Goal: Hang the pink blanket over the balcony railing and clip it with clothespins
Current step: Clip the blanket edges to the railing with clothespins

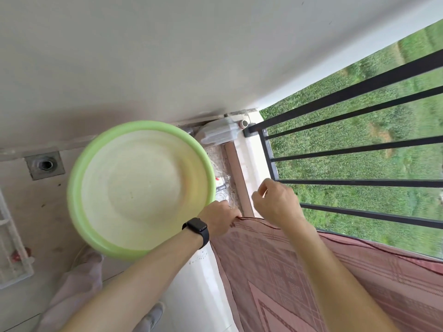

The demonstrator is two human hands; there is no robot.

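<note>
The pink patterned blanket (275, 271) is draped across the lower right, its far side lying over the black balcony railing (359, 142). My left hand (221, 219), a dark watch on its wrist, grips the blanket's upper corner beside the basin. My right hand (275, 202) hovers just above the blanket's top edge, close to the railing's lower bars. Its fingers are curled, thumb against forefinger, and I can make out nothing between them. No clothespin is in view.
A large green basin (79, 178) stands on the floor to the left of my hands. Behind it lies a clear plastic jug (218, 134) in the corner. A floor drain (45, 165) and a white rack (12, 248) are at the left. Grass lies far below the bars.
</note>
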